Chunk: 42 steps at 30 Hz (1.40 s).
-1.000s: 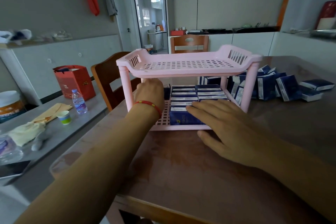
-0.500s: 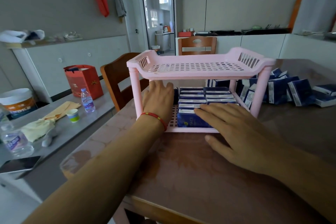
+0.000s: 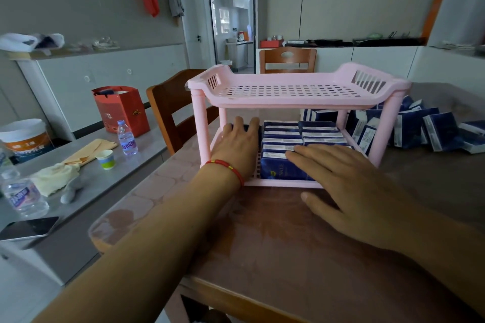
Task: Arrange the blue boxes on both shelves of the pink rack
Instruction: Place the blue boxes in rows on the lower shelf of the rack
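On the grey side surface at the left, two clear plastic bottles (image 3: 127, 137) are seen, along with one small paper cup (image 3: 105, 159), a crumpled yellow cloth (image 3: 56, 177) and a red gift bag (image 3: 121, 110) with angled sides. A wooden chair (image 3: 175, 110) is drawn up at the left edge of the counter (image 3: 301, 244), whose brown top is glossy, with a rounded near-left corner.

The pink rack (image 3: 296, 92) is set toward the far middle of the counter. It is moulded plastic with two slotted shelves carried on round posts, and its upper shelf is bare. On the lower shelf the blue boxes (image 3: 282, 136), rectangular with white label strips, are packed edge-up in two rows; several are visible in each row, though an exact count cannot be made. A loose heap of boxes (image 3: 430, 131) lies tumbled by the counter's right edge, behind and beside the rack.

The left hand (image 3: 236, 145), a red cord at its wrist, is reached into the lower shelf's left end, fingers extended and flat; what lies beneath them cannot be told, and its grip is released. The right hand (image 3: 349, 186) is laid palm-down, fingers straight, over the front boxes and the shelf's front rim, grasping nothing.
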### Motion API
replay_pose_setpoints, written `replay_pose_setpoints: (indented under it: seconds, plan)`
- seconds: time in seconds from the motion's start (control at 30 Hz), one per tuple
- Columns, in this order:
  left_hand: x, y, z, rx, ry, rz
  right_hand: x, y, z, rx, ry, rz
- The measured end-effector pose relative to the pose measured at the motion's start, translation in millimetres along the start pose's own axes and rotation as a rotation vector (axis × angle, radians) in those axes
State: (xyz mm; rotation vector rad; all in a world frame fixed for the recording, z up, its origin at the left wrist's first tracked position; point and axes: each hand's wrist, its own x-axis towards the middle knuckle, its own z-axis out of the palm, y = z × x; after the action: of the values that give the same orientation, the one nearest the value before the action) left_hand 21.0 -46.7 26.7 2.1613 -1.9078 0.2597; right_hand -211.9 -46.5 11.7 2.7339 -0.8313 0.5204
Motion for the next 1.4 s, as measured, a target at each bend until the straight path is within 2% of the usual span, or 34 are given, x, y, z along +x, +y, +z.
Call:
replay_pose_setpoints:
  seconds: [0.1, 0.27, 0.43, 1.03, 1.4]
  plan:
    - [0, 2, -1, -0.035, 0.004, -0.007, 0, 1, 0, 0.003, 0.001, -0.005]
    - [-4, 3, -6, 0.159, -0.033, 0.041, -1, 1, 1, 0.009, 0.006, -0.006]
    - [-7, 4, -9, 0.198, -0.052, 0.080, 0, 1, 0, 0.011, 0.009, -0.010]
    - [-9, 9, -13, 0.162, -0.067, 0.102, -1, 2, 2, 0.026, 0.010, -0.025]
    - [-10, 7, -15, 0.092, -0.051, 0.022, -1, 4, 4, 0.007, 0.061, -0.063]
